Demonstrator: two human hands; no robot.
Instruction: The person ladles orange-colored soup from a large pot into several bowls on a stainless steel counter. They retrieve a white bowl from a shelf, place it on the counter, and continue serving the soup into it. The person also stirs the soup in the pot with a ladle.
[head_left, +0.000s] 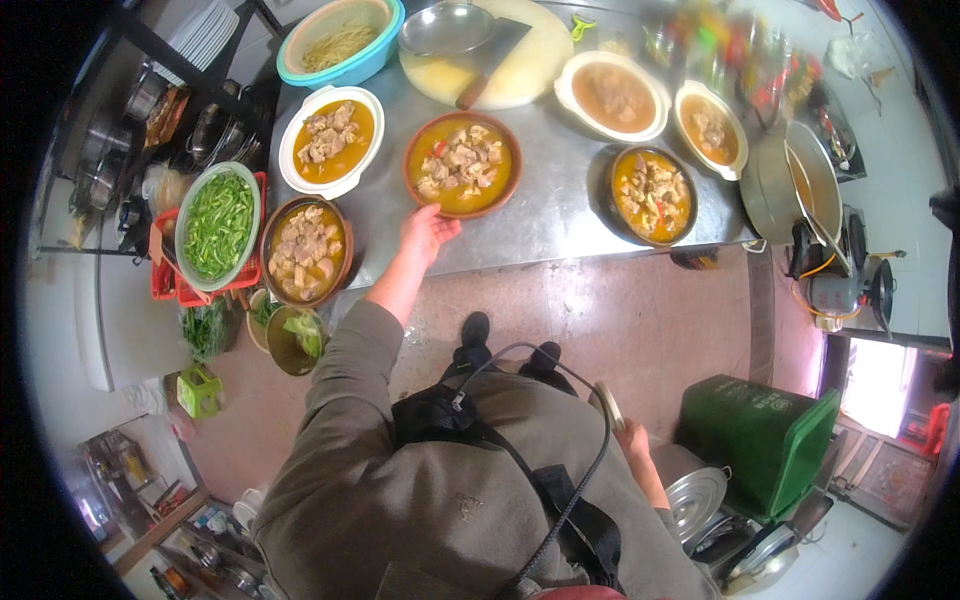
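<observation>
My left hand is at the near rim of a reddish-brown clay bowl of meat pieces in yellow broth. Its fingers are apart, and the fingertips seem to touch the rim. Low at my right side, my right hand grips a pale round dish or lid, seen nearly edge-on and partly hidden. Left of the clay bowl are a white eared dish and a dark-rimmed brown bowl, both with meat in broth. Another dark bowl of the same food sits to the right near the table's front edge.
A cleaver and metal pan lie on the round cutting board. Two pale dishes stand back right, beside a large metal pot. Cut greens fill a basin at left. A green bin stands behind right.
</observation>
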